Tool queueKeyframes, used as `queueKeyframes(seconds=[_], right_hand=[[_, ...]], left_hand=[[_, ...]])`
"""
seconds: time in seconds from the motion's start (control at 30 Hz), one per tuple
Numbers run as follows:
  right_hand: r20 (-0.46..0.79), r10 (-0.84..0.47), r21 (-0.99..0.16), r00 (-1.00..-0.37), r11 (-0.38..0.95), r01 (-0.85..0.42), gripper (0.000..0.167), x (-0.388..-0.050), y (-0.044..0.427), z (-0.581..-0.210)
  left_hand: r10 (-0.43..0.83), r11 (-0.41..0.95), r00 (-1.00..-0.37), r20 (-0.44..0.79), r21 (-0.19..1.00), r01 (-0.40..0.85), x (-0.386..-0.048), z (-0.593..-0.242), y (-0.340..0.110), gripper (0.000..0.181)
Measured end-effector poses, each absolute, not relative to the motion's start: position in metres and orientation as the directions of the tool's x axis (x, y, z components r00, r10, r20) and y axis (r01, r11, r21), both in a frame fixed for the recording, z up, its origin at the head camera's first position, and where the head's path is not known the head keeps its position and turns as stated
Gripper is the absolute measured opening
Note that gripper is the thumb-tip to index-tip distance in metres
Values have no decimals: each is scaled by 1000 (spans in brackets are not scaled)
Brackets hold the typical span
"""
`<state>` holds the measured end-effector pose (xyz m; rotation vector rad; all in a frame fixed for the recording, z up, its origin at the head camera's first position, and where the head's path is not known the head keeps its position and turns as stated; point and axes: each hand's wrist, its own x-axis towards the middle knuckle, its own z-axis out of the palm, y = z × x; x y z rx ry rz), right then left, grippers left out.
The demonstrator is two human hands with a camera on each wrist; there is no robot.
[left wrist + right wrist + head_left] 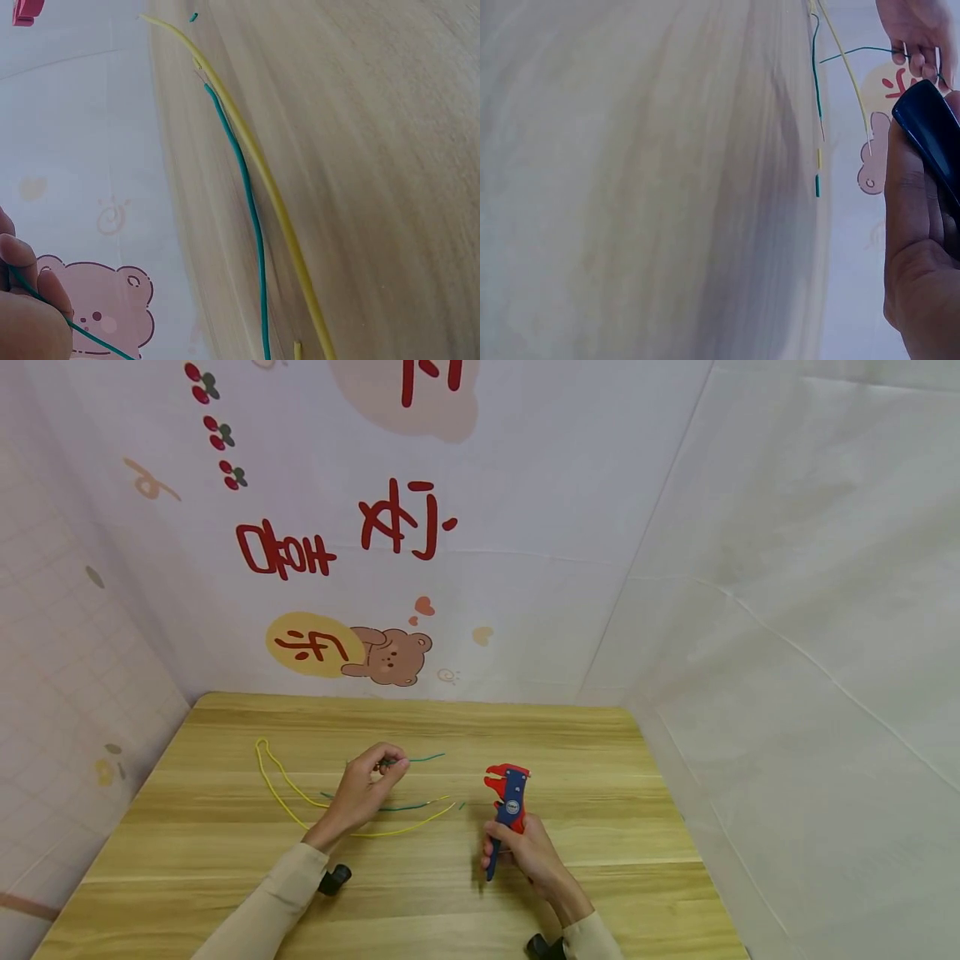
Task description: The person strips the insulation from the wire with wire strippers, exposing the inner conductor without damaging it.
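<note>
In the head view my left hand [366, 789] pinches a thin green wire [427, 758] between thumb and fingers, its free end pointing right. That wire [97, 340] also runs out of the fingers in the left wrist view. My right hand [531, 853] grips the blue and red wire stripper [513, 807] by its handles, head up, to the right of the wire end and apart from it. The dark blue handle [930, 124] fills the edge of the right wrist view. Below my left hand lies another green wire [251, 195], its end stripped to bare strands.
A long yellow wire [272, 781] loops across the wooden table [600, 877] left of and beneath my left hand. A short green offcut [462, 806] lies between the hands, and a yellow offcut [819, 158] near it. A printed wall cloth [525, 610] stands behind the table.
</note>
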<state>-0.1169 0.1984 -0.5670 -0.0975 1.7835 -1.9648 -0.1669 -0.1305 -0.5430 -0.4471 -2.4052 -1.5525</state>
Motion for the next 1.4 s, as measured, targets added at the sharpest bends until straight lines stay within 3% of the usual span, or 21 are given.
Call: queueKeyframes(seconds=[0.27, 0.5, 1.0, 1.23, 1.4], right_hand=[[-252, -401, -954, -881, -50, 295, 27, -118, 196, -565], [-241, -407, -956, -881, -57, 288, 21, -118, 195, -562], [-232, -396, -961, -888, -47, 272, 40, -118, 192, -554], [-224, -408, -964, -885, -40, 262, 38, -116, 190, -549], [-209, -422, -966, -882, -52, 254, 27, -115, 188, -543]], left_hand=[[130, 394, -921, 368, 833, 389, -165, -541, -130, 8], [135, 394, -919, 371, 830, 393, -165, -542, -130, 8], [152, 377, -903, 402, 821, 429, -165, -536, -127, 9], [151, 363, -910, 387, 834, 415, -162, -531, -127, 9], [154, 359, -899, 410, 825, 437, -158, -523, -127, 10]])
